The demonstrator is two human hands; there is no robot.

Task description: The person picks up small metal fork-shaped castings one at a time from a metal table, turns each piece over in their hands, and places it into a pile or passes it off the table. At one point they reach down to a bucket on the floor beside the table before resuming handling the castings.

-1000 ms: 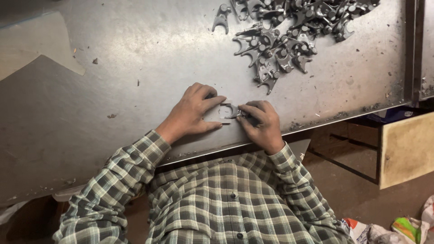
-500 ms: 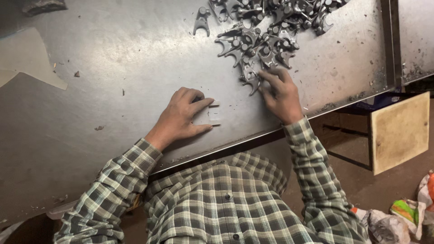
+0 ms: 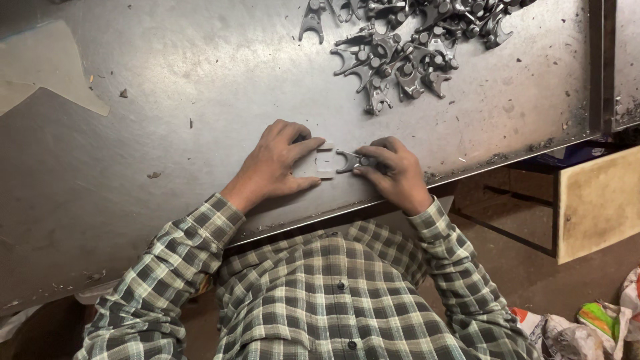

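Note:
My left hand [image 3: 277, 162] lies on the steel table [image 3: 167, 133] near its front edge, its fingers pressing down a small flat grey gauge plate [image 3: 320, 161] with a slot. Just to the right, my right hand [image 3: 393, 172] grips a dark metal fork-shaped part [image 3: 352, 161] and holds its forked end against the plate's slot. A heap of several similar fork-shaped parts [image 3: 407, 47] lies at the table's far side, above my right hand.
One fork part [image 3: 312, 19] lies apart at the heap's left. Small chips and grit dot the table. A pale wooden board [image 3: 597, 203] leans under the table at the right, and crumpled bags [image 3: 593, 327] lie on the floor.
My right hand reached up to the heap, took a fork part, and came back down to the plate. My left hand stayed on the plate.

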